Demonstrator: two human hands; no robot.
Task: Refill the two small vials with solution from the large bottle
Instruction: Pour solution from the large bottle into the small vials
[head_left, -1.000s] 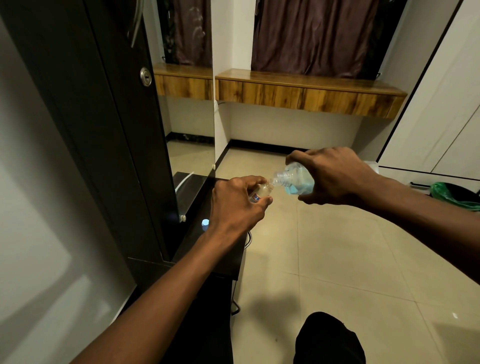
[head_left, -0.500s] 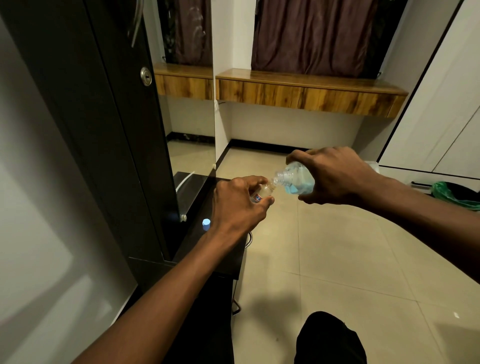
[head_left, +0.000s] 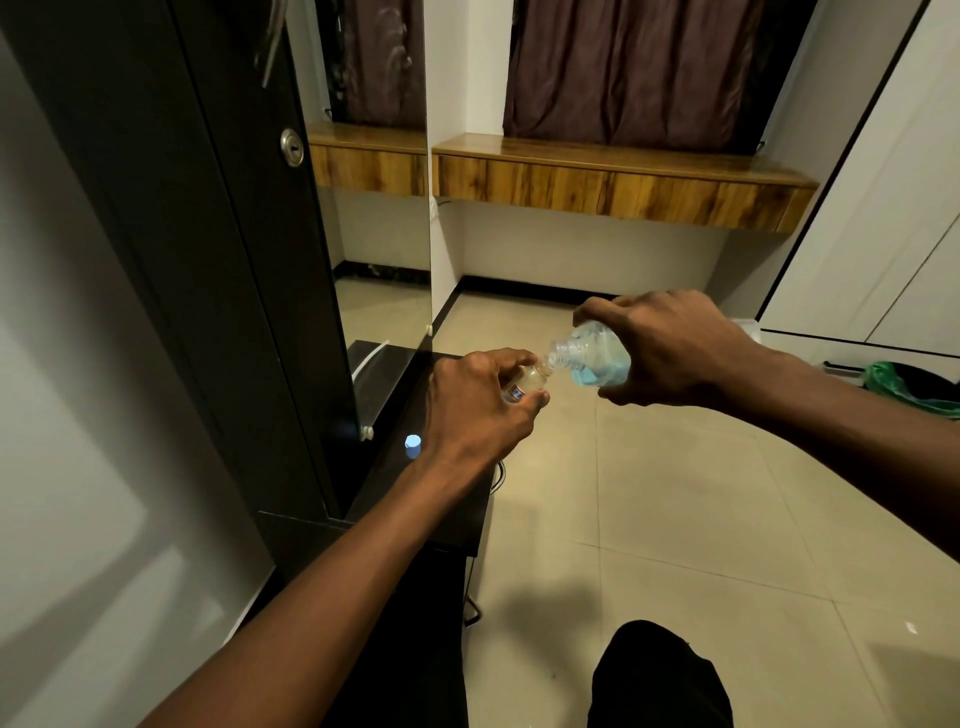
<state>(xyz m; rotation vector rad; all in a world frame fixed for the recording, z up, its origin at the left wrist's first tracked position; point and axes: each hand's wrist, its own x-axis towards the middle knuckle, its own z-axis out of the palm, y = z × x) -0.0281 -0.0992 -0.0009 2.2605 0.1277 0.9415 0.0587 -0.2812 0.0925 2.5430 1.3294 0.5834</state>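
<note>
My left hand (head_left: 478, 405) grips a small clear vial (head_left: 527, 387) with a blue and red label, its open neck pointing up and to the right. My right hand (head_left: 670, 348) holds the large clear bottle (head_left: 592, 356) tipped on its side, with blue liquid pooled in its lower part. The bottle's open mouth touches the vial's mouth. A small blue cap (head_left: 413, 442) lies on the dark table (head_left: 441, 519) under my left wrist. A second vial is not visible.
A dark wardrobe door with a mirror (head_left: 384, 234) stands at the left. A wooden wall shelf (head_left: 618, 182) and brown curtains are at the back. A green bag (head_left: 904, 382) lies on the tiled floor at the right. My dark-clothed knee (head_left: 660, 675) shows below.
Both hands hold nearly still. The vial and the bottle mouth stay together, with only a slight shift of the hands.
</note>
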